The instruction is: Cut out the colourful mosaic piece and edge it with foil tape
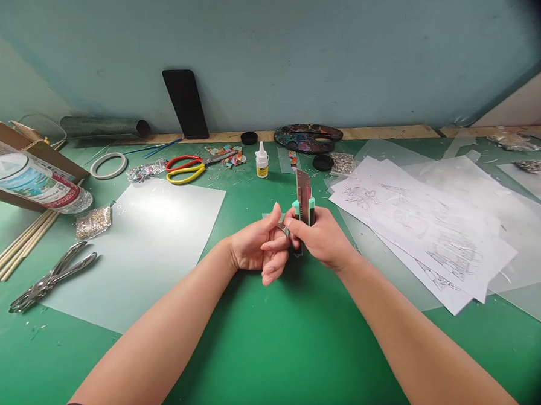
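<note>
In front of me, above the green table, my right hand (323, 236) is wrapped round a box cutter (304, 198). Its handle is teal and black, and the wide metal blade points up and away. My left hand (261, 245) is turned palm up just beside it, thumb raised and apart, fingers loosely bent. The left fingertips come close to the right hand; whether they touch it I cannot tell. A small clear piece (266, 215) shows behind the left thumb. Something tiny and shiny lies between the hands, too small to name.
Beyond the hands are a glue bottle (262, 165), scissors (186, 169), a paint palette (307, 137) and a leaning phone (186, 104). Printed sheets (407, 219) lie right. On the left are a translucent sheet (164, 244), a hole punch (52, 277), wooden sticks (21, 246) and a plastic bottle (33, 181).
</note>
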`<state>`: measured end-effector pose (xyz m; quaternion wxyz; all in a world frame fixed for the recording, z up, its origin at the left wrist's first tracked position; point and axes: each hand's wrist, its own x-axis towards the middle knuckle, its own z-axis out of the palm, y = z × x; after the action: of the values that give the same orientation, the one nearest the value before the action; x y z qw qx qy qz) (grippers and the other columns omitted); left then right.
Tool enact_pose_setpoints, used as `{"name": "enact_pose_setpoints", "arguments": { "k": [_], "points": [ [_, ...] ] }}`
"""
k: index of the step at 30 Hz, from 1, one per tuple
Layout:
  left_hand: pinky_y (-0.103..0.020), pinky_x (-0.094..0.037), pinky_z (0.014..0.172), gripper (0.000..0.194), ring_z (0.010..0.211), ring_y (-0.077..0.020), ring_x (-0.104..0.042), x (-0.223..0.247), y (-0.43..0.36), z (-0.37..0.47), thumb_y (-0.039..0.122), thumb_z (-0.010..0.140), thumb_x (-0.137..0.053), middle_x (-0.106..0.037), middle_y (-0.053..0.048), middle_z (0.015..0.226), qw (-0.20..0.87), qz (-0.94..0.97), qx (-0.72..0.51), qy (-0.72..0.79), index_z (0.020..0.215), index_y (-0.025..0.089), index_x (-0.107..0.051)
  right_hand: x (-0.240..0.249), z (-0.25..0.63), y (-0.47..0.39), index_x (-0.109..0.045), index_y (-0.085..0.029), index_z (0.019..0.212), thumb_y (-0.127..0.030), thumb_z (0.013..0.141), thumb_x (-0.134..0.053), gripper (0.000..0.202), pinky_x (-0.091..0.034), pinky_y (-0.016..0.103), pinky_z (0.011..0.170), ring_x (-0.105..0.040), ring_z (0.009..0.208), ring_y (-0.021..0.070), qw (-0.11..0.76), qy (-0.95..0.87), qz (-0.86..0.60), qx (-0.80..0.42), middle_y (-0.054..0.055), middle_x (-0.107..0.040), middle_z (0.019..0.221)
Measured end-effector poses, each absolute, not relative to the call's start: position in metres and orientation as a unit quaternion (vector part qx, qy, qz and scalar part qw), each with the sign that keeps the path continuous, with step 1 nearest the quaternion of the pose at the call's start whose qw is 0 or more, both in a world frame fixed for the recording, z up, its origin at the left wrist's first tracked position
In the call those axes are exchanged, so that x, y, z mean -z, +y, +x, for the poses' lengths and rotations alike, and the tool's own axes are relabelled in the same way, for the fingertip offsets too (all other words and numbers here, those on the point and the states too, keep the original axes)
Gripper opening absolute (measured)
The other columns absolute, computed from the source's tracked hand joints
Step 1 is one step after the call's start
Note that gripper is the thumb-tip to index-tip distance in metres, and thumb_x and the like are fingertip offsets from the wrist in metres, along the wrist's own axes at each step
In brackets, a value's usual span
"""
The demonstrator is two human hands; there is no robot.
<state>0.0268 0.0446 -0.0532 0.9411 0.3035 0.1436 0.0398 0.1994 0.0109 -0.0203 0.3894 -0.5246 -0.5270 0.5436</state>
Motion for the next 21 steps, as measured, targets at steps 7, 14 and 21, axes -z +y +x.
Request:
{"name": "enact_pose_setpoints", "arguments": {
  "k": [7, 14, 21],
  "points": [
    [-0.031, -0.041, 0.038, 0.089, 0.036, -0.0236, -0.057, 0.0512, 0.045, 0.0258, 0.084, 0.088, -0.002, -0.054, -0.014, 0.041, 0.945, 0.296, -0.054, 0.126, 0.041, 0.021, -0.043, 0.0231, 0.1999, 0.0133, -0.063, -0.019, 0.075, -0.04, 0.086, -0.066, 0.024, -0.043, 0.026, 0.05, -0.049, 0.048, 0.0117, 0.422, -0.498, -0.519, -0.552, -0.004, -0.053, 0.05],
    [-0.03, -0.045, 0.041, 0.09, 0.037, -0.0207, -0.057, 0.0508, 0.0457, 0.0257, 0.084, 0.087, 0.0, -0.053, -0.012, 0.041, 0.943, 0.305, -0.033, 0.13, 0.039, 0.02, -0.04, 0.0232, 0.1989, 0.0099, -0.066, -0.018, 0.074, -0.04, 0.079, -0.077, 0.025, -0.045, 0.026, 0.051, -0.051, 0.05, 0.0108, 0.432, -0.506, -0.498, -0.556, -0.004, -0.056, 0.058],
    [-0.029, -0.043, 0.042, 0.087, 0.035, -0.0194, -0.055, 0.0496, 0.0465, 0.0251, 0.079, 0.094, -0.006, -0.05, -0.011, 0.039, 0.942, 0.302, -0.033, 0.145, 0.039, 0.02, -0.038, 0.0244, 0.1997, 0.0109, -0.066, -0.018, 0.069, -0.042, 0.079, -0.079, 0.029, -0.045, 0.027, 0.051, -0.052, 0.05, 0.011, 0.438, -0.504, -0.479, -0.57, -0.002, -0.059, 0.059]
  ]
}}
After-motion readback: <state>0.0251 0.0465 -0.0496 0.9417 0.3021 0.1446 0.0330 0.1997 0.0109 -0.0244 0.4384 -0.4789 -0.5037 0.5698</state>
